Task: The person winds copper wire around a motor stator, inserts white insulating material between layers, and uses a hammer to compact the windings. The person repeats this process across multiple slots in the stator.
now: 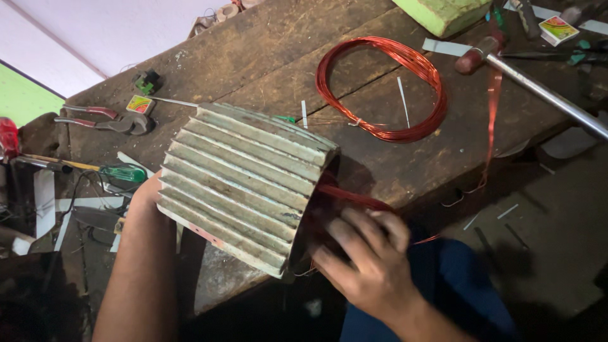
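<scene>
Pressing copper winding (345, 197) into the ribbed motor housing (244, 183), my right hand (364, 259) works with fingers spread; my left hand (147, 190) steadies its far end, grip hidden.

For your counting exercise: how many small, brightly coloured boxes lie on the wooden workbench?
2. One small box lies at the left beside the pliers; the other box lies at the top right near the hammer. Others may be hidden.

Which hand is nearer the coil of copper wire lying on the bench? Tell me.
Right. The right hand works at the open end of the ribbed housing, just below the copper coil. The left hand is at the housing's far end, farther away.
</scene>
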`<state>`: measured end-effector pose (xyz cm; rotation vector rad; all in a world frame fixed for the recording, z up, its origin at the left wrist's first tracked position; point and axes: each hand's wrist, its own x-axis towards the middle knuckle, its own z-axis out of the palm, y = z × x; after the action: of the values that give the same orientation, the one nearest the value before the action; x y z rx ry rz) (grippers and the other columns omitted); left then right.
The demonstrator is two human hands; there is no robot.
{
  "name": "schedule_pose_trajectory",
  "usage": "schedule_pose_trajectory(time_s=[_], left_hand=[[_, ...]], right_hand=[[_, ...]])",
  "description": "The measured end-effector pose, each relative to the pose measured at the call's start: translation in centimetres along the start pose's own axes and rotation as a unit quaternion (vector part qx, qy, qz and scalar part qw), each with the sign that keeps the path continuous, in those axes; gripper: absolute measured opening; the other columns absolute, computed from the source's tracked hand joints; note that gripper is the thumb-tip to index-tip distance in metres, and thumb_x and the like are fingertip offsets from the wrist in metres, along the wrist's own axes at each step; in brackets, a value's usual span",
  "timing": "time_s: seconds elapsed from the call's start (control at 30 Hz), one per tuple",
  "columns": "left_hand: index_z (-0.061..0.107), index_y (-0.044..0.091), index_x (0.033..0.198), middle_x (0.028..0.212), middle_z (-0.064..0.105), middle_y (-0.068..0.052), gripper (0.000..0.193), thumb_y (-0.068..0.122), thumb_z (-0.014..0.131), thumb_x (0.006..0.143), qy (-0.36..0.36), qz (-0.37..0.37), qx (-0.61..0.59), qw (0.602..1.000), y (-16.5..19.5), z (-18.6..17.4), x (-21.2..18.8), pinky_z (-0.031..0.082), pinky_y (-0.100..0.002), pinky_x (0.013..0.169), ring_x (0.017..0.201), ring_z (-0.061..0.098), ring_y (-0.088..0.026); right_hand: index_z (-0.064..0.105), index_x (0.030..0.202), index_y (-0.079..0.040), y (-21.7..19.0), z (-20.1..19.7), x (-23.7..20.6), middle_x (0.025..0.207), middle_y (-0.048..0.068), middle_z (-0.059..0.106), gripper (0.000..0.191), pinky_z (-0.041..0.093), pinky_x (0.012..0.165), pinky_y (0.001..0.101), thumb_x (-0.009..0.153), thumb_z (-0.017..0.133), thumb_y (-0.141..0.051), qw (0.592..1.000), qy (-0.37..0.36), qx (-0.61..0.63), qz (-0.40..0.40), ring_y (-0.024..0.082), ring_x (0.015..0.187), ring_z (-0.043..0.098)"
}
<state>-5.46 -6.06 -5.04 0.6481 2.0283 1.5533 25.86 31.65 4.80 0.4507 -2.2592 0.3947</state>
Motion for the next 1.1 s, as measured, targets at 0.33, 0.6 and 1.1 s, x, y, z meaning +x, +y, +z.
schedule_pose_trajectory(time_s=[0.33,0.6,1.1], left_hand=[[0.06,-0.001,0.14,0.136,0.065,-0.01,0.063,0.016,0.078,0.083,0.002,0.002,0.007,1.0,0.5,0.3,0.3,0.051,-0.038,0.097,0.118,0.058,-0.018],[0.059,-0.001,0.141,0.137,0.064,-0.01,0.064,0.016,0.078,0.082,0.005,0.006,0.012,1.0,1.0,0.7,0.5,0.051,-0.038,0.097,0.119,0.058,-0.018],[0.058,-0.001,0.142,0.138,0.064,-0.01,0.065,0.017,0.079,0.082,0.005,0.01,0.021,1.0,1.7,0.9,1.0,0.05,-0.037,0.099,0.12,0.057,-0.018]], right_hand=[[0.077,0.114,-0.009,1.3,-0.2,-0.3,0.099,0.009,0.067,0.028,0.049,0.08,0.0416,0.088,0.068,-0.015,0.991,-0.119,0.051,-0.021,0.026,0.09,0.065],[0.077,0.102,-0.011,1.4,-0.5,0.5,0.098,0.01,0.066,0.023,0.049,0.08,0.0433,0.082,0.065,-0.013,0.982,-0.168,0.077,-0.029,0.028,0.088,0.064],[0.078,0.109,-0.016,1.8,-0.7,-0.4,0.1,0.011,0.063,0.026,0.054,0.084,0.0419,0.086,0.067,-0.02,0.991,-0.118,0.042,-0.051,0.029,0.089,0.065]])
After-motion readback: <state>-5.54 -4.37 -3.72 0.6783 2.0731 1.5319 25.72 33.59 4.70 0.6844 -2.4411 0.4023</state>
